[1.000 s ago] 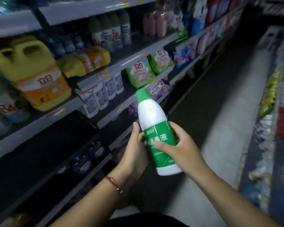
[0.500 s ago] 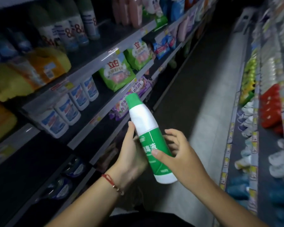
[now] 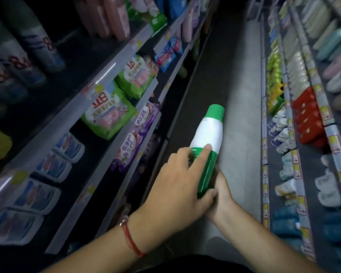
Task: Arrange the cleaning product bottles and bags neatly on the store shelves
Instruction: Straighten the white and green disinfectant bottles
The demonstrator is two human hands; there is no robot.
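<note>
A person holds a white bottle (image 3: 207, 138) with a green cap and a green label out over the aisle floor (image 3: 236, 95). The bottle is tilted, with its cap pointing to about 1 o'clock. It is not on any shelf.

The left hand (image 3: 177, 186) lies over the top of the bottle. Its grip is closed on the bottle: the fingers (image 3: 202, 154) stretch along the label and the thumb tucks in at the bottom end. A red string bracelet (image 3: 131, 241) sits on the left wrist.

The right hand (image 3: 221, 200) is under the bottom end of the bottle, mostly hidden by it. It touches the bottle, but I cannot tell how its grip is set.

At 9 to 11 o'clock stand the shelves (image 3: 98, 91). Green bags (image 3: 108, 113) and purple bags (image 3: 134, 142) lie there, with white tubs (image 3: 53, 164) lower at 8 o'clock and tall bottles higher up. At 3 o'clock, across the aisle, another rack holds red packs (image 3: 307, 115) and small pale things that are too blurry to name.
</note>
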